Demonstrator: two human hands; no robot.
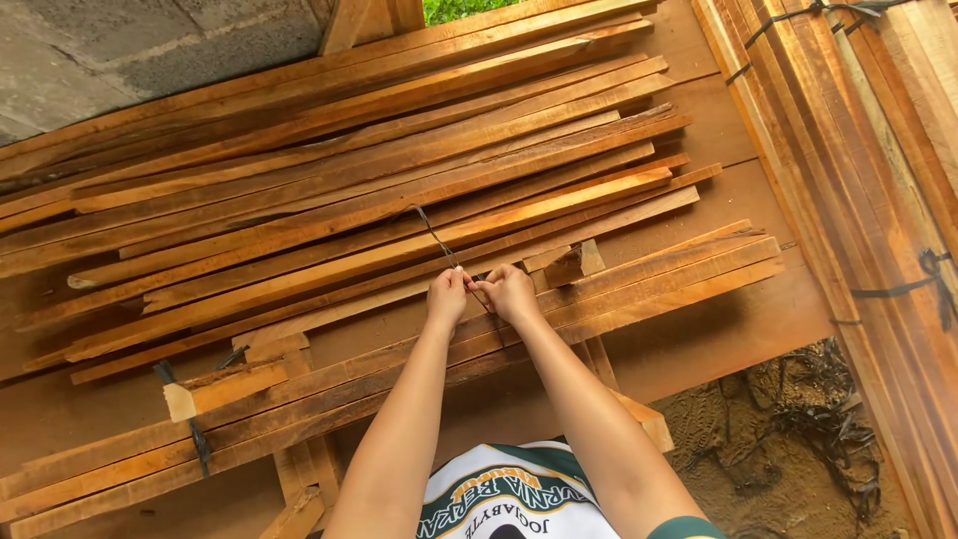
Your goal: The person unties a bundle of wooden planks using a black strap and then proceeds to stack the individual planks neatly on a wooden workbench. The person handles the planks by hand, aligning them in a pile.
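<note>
Over wood slats [379,215] — both hands [479,294] pinch black strap [436,240].

Outdoor timber yard or carpentry workshop, as I viewed it through the head camera. I saw a loose pile of rough-sawn wooden slats [379,190] spread over a plank bench [718,329], with further slats [399,384] tied by a black strap [195,434]. At right I noted a tall stack of bundled boards [858,150], likewise bound with black straps [903,287]. A grey concrete-block wall [120,45] stood behind; bare earth [758,429] strewn with discarded strapping [838,429] and a patch of green foliage [459,8] placed the site outdoors.
</note>
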